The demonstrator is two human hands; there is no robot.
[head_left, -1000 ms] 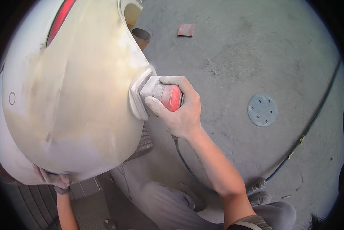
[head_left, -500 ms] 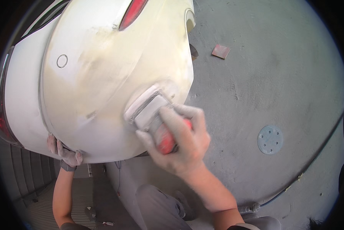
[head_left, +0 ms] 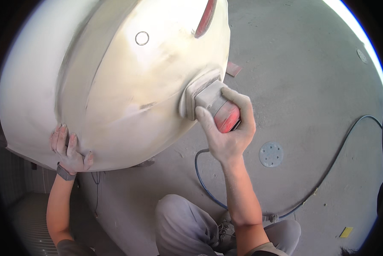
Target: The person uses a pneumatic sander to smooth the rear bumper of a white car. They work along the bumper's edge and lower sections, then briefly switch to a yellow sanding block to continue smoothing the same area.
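A white car bumper (head_left: 127, 98) with yellowish, scuffed patches fills the upper left. My right hand (head_left: 227, 136) wraps round the grey and red body of a power sander (head_left: 211, 96), thumb on the near side and fingers over the far side. The sander's pad lies against the bumper's right-hand curve, and dust coats my fingers. Near the bumper's lower left edge, my left hand (head_left: 70, 155) rests with its fingers stretched and apart on the painted surface. It holds nothing, and a dark watch (head_left: 65, 172) sits on that wrist.
A blue hose (head_left: 349, 130) curves across the grey floor (head_left: 310, 72). A round, holed sanding disc (head_left: 271, 154) lies to the right of my forearm. A reddish square pad (head_left: 233, 69) lies partly behind the bumper, and a small yellow piece (head_left: 346, 232) at lower right.
My view has shifted. The sander in my right hand has moved up and right along the bumper to its outer curve. My left hand now lies flatter, higher on the surface rather than at the edge.
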